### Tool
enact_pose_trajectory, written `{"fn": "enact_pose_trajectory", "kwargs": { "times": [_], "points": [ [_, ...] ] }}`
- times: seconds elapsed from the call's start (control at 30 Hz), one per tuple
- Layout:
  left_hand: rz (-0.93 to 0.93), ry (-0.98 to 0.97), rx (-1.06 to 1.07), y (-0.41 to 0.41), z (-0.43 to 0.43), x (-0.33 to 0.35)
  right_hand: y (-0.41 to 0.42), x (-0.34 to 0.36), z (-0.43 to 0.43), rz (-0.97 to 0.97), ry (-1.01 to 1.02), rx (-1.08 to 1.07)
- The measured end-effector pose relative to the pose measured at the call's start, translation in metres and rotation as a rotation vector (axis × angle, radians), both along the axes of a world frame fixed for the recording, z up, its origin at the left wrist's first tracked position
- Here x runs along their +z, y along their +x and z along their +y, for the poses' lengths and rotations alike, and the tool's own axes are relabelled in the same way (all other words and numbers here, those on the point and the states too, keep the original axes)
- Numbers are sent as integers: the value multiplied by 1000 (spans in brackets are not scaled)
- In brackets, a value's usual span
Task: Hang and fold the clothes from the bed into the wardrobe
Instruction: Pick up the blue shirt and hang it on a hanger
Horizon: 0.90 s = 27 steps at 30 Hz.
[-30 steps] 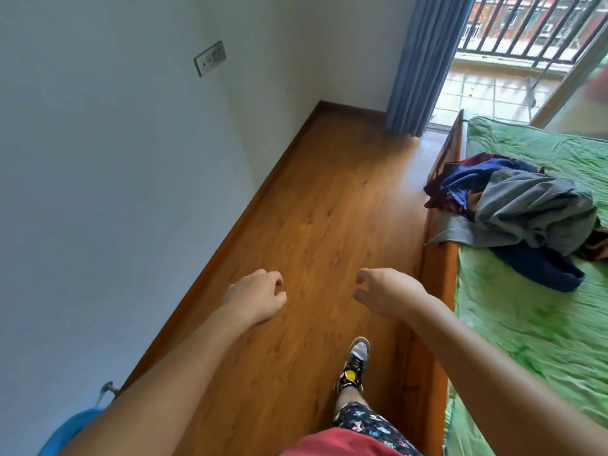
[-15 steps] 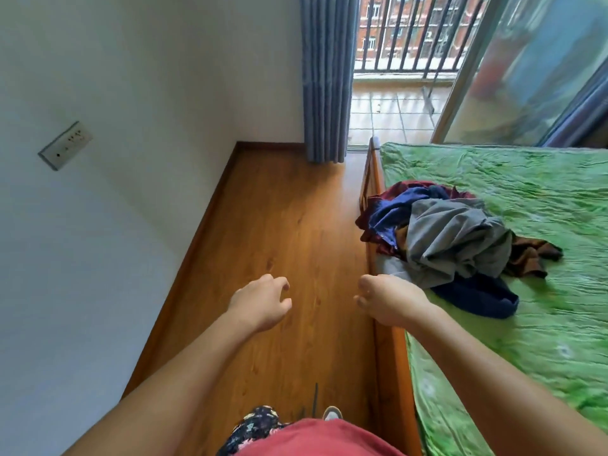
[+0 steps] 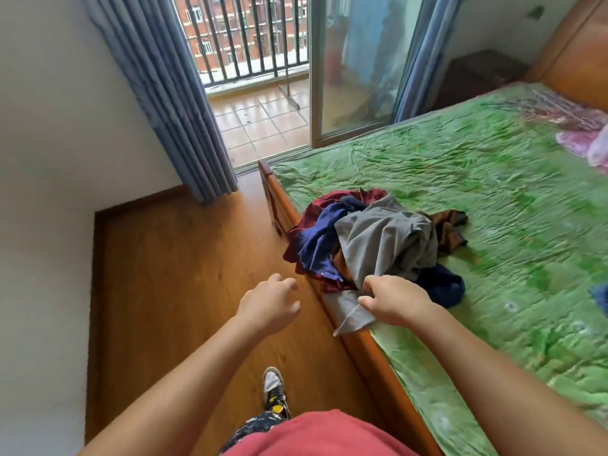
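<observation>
Head view, and there it was: the pile of clothes [image 3: 378, 245] lay heaped at the near corner of the bed [image 3: 493, 209]. The grey garment [image 3: 388, 241] sat on top, its hem spilling over the wooden bed rail [image 3: 371, 350]. Handy, I judged, since that loose edge was the easiest thing to catch.

My right hand [image 3: 398, 302] was over that hem, fingers [image 3: 370, 284] curled and thumb close to forefinger. Whether they were clamped on the cloth or just short of it, I could not tell. My left hand [image 3: 269, 304] hung over the floor [image 3: 181, 274] beside the rail, fingers loosely curled, holding nothing, probably kept free to gather the rest.

The wardrobe was nowhere in shot. Red, blue and brown showed under the grey, too tangled to count. A pink bundle [image 3: 582, 143] and a blue scrap [image 3: 600, 297] were cut off at the right edge.
</observation>
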<state>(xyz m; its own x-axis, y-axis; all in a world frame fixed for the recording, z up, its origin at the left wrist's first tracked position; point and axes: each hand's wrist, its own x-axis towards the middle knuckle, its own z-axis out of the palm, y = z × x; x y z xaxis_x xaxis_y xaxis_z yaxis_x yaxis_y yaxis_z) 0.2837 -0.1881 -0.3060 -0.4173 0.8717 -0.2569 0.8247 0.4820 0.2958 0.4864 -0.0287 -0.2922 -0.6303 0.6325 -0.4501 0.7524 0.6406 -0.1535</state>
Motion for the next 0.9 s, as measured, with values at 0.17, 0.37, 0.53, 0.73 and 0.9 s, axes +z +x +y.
{"fn": "enact_pose_trajectory", "kwargs": {
  "times": [0.17, 0.37, 0.53, 0.73, 0.9],
  "points": [
    [-1, -12, -148, -78, 63, -4, -58, 2, 28, 3, 4, -169],
    [-33, -95, -312, -117, 129, -13, -82, -13, 60, -38, -30, -286],
    [-42, -171, -403, -133, 198, -31, -93, -33, 113, -41, -69, -375],
    [-28, -226, -482, -149, 281, -33, -108, -50, 196, -77, -157, -425],
    [-20, -254, -502, -160, 339, -34, -114, -56, 244, -83, -156, -449]
  ]
}}
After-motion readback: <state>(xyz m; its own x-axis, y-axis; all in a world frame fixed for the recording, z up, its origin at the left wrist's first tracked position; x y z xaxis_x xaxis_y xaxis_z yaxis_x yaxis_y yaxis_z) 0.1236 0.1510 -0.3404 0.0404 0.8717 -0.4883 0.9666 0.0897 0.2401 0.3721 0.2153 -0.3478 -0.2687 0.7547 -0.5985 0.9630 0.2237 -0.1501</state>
